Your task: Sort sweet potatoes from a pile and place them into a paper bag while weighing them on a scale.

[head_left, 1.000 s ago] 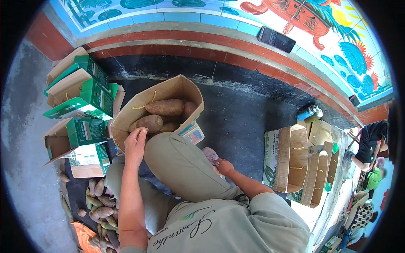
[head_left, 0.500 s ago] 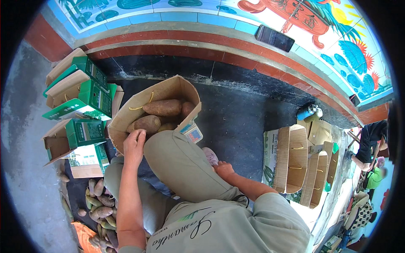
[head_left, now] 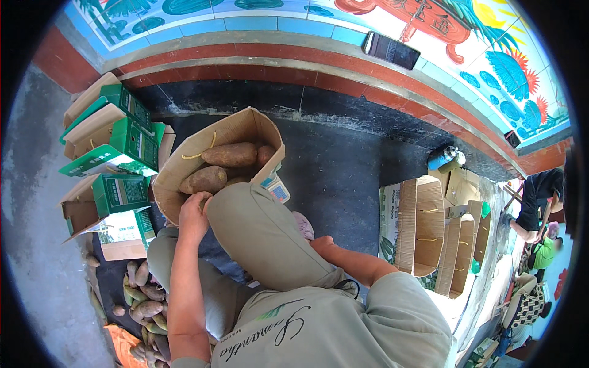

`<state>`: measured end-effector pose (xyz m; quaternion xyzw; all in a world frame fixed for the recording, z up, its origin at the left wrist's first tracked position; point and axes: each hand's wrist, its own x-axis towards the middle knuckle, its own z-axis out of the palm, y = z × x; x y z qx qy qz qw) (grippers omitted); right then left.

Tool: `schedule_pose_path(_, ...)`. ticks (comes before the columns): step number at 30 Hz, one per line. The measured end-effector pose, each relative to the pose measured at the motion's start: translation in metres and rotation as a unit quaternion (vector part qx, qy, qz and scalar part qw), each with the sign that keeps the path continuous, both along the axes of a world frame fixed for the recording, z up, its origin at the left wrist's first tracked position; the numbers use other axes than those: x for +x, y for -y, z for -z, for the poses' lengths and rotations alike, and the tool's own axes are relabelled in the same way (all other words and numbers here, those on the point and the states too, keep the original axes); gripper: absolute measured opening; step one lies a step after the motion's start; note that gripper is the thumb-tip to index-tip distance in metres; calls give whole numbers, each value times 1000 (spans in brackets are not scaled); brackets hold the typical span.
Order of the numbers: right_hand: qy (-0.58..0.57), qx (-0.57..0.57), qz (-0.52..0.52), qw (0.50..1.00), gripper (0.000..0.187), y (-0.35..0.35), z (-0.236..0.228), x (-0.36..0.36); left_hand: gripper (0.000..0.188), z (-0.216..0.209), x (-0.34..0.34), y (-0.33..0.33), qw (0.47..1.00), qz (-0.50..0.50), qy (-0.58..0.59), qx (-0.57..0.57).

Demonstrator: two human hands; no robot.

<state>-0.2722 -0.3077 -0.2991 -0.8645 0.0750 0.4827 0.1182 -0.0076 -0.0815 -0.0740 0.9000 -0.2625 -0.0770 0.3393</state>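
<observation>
An open cardboard box (head_left: 175, 178) with a yellow cord handle stands in front of me, holding several brown tubers (head_left: 230, 155) that look like sweet potatoes. My left hand (head_left: 194, 211) is at the box's near edge, fingers curled over the rim beside the nearest tuber (head_left: 204, 180); their tips are partly hidden. Beyond my bent knee, my right hand (head_left: 322, 245) is low, close to a pink patterned item (head_left: 303, 226). Its fingers are mostly hidden. Against the box's right side shows a pale panel with a blue face (head_left: 279, 190), perhaps part of a scale.
Green and brown open boxes (head_left: 126, 138) stand at the left, above a tuber pile (head_left: 147, 300) and an orange sheet (head_left: 123, 343). More open cartons (head_left: 423, 227) stand right, near a blue bottle (head_left: 440, 158). A phone (head_left: 392, 50) leans on the wall ledge. Other people (head_left: 537, 208) are far right.
The view has shifted slightly, moving the surroundings a little left. My left fingers are curled in more at the box's near edge. The tubers in the box look the same.
</observation>
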Motion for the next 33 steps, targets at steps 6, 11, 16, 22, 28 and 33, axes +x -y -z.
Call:
schedule_pose_path(6, -45, -1, 24, 999, 35, -4, -4, 3, 15, 3, -1, -2, 1000, 5, -7, 11)
schedule_pose_path(11, -26, 2, 67, 997, 35, -4, 10, -5, 17, 9, -1, -9, 999, 21, -10, 23)
schedule_pose_path(16, -32, 7, 92, 995, 33, 1, 16, -4, 21, 3, -2, -8, 999, 4, -38, 36)
schedule_pose_path(22, -78, 59, 1, 995, 44, 14, 18, 0, 24, 7, -2, -12, 997, 12, -41, 68)
schedule_pose_path(28, -85, 38, 2, 996, 35, 9, 17, 1, 24, 7, -3, -17, 997, 1, -50, 63)
schedule_pose_path(33, -92, 26, -4, 995, 36, 6, 20, -1, 24, 7, -5, -20, 996, -2, -34, 82)
